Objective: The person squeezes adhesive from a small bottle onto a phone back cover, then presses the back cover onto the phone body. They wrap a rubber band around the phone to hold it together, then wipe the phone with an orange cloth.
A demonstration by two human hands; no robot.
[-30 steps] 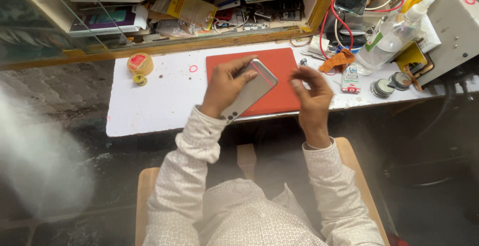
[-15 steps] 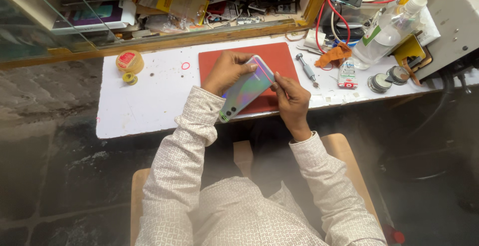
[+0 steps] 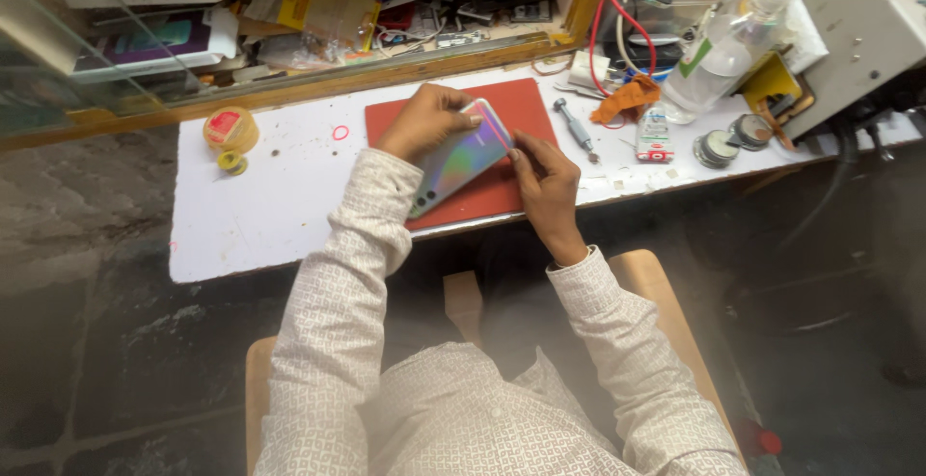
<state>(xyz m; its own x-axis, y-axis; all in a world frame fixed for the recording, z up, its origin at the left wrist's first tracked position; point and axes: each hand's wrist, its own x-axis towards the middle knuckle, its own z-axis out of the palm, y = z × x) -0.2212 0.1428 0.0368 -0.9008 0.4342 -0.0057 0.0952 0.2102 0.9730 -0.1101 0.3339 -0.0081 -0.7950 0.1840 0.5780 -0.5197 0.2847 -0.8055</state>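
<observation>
I hold a smartphone (image 3: 461, 158) with a shiny iridescent back over a red work mat (image 3: 521, 109) on the white bench (image 3: 260, 206). My left hand (image 3: 422, 121) grips the phone's upper end with the fingers curled over its edge. My right hand (image 3: 546, 182) pinches the phone's right long edge with thumb and fingertips. The phone is tilted, its lower end pointing toward my left sleeve.
A screwdriver (image 3: 576, 129), an orange cloth (image 3: 625, 100), a clear spray bottle (image 3: 725, 47), two small round tins (image 3: 730, 140) and a small box (image 3: 655, 136) lie right of the mat. Tape rolls (image 3: 230, 133) sit at left. A cluttered shelf (image 3: 367, 3) runs behind the bench.
The phone's back now faces up more fully, showing iridescent colour. My right hand has moved from beside the phone onto its right edge. The view has shifted slightly.
</observation>
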